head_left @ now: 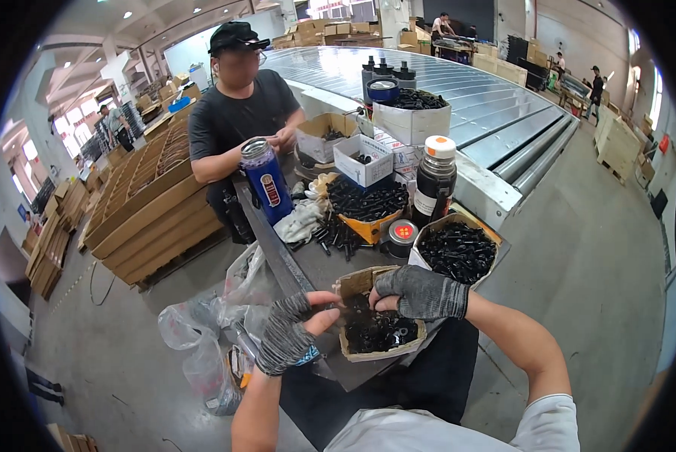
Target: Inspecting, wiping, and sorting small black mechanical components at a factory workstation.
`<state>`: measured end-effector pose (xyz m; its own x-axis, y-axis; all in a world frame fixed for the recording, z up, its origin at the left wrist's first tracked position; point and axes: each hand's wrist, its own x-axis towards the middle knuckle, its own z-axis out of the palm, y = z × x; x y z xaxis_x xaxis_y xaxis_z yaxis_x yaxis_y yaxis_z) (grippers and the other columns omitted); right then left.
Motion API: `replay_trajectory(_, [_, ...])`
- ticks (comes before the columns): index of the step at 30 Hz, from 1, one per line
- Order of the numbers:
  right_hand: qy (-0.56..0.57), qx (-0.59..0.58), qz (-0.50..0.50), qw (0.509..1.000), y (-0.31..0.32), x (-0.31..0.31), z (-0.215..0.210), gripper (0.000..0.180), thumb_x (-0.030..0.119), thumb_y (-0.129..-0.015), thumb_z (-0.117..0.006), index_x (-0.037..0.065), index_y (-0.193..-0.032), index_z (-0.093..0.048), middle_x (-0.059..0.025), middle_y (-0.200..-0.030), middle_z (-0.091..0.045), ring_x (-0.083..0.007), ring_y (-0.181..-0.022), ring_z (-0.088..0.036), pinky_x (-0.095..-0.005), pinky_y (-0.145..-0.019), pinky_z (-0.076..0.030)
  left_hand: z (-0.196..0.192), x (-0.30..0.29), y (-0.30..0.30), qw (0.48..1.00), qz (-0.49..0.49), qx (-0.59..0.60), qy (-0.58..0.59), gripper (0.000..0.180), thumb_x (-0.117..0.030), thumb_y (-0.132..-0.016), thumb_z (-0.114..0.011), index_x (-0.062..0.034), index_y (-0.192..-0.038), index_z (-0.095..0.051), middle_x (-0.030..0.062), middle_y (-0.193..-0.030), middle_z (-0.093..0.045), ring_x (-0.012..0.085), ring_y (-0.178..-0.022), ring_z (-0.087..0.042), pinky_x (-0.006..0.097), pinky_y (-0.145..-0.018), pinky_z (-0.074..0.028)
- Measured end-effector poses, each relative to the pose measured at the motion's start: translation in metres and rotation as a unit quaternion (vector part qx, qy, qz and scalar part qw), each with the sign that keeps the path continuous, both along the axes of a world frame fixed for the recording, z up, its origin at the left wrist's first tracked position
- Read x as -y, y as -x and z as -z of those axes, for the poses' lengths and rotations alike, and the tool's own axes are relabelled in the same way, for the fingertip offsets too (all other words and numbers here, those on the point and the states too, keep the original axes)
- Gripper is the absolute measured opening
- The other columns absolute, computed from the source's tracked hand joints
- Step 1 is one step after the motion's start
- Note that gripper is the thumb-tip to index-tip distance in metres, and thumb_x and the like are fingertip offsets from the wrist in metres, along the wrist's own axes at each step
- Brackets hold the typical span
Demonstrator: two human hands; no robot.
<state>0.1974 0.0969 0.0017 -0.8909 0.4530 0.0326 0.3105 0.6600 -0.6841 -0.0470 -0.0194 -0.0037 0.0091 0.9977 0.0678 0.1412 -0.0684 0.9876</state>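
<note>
Both hands wear grey fingerless gloves and work over a low cardboard box (pixel 379 331) of small black parts, which sits on the near end of a dark table (pixel 292 264) directly in front of the person.

The left hand (pixel 291 331) is at the box's left rim, thumb and fingers curled together over the edge in a pinch; whether a part sits between the fingertips cannot be told, since they are dark against dark contents. The right hand (pixel 422 292) reaches in from the right and lies over the box's upper rim, fingers bent down into the parts; its grip is also too hidden to tell whether it holds anything. The two hands' fingertips are near each other above the box's upper left corner.

Just beyond the right hand stands a second box (pixel 458 252) heaped with black bolts. To its left lies a small round tin (pixel 400 235) with a red lid, and behind that an orange tray (pixel 368 203) piled with more bolts, some spilled onto the table. A dark flask (pixel 435 181) with a white and orange cap stands behind the second box. A blue bottle (pixel 266 179) stands at the table's far left edge, with a grey rag (pixel 300 220) beside it.

Across the table a co-worker (pixel 236 113) in a black shirt and cap handles something small at an open carton (pixel 323 135). Clear plastic bags (pixel 210 324) lie on the floor to the left.
</note>
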Motion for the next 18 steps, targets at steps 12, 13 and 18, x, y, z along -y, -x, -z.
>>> replay_trajectory(12, [0.234, -0.063, 0.076, 0.967, -0.009, 0.016, -0.027, 0.023, 0.018, -0.095, -0.062, 0.001, -0.107, -0.07, -0.004, -0.091, -0.071, -0.0117, -0.088, -0.065, -0.0286, -0.083, -0.053, 0.01, 0.0, -0.024, 0.996, -0.028, 0.073, -0.038, 0.024, -0.007, -0.089, -0.07, -0.0004, -0.112, -0.068, 0.0053, -0.096, -0.072, 0.0112, -0.088, -0.066, 0.026, -0.081, -0.052])
replay_trajectory(13, [0.233, -0.062, 0.076, 0.968, -0.009, 0.015, -0.025, 0.023, 0.018, -0.095, -0.062, 0.001, -0.107, -0.07, -0.004, -0.091, -0.071, -0.0117, -0.088, -0.065, -0.0286, -0.083, -0.053, 0.009, -0.001, -0.026, 0.996, -0.027, 0.075, -0.039, 0.024, -0.007, -0.089, -0.07, -0.0004, -0.112, -0.068, 0.0053, -0.096, -0.072, 0.0112, -0.088, -0.066, 0.026, -0.081, -0.052])
replay_trajectory(18, [0.026, 0.025, 0.043, 0.998, -0.008, 0.014, -0.024, 0.02, 0.017, -0.09, -0.064, 0.005, -0.104, -0.07, -0.0119, -0.093, -0.071, -0.0258, -0.092, -0.068, -0.0365, -0.084, -0.052, 0.018, 0.003, -0.018, 0.995, -0.02, 0.086, -0.035, 0.023, -0.008, -0.09, -0.068, 0.0007, -0.111, -0.064, 0.0078, -0.094, -0.071, 0.0144, -0.091, -0.067, 0.028, -0.082, -0.053])
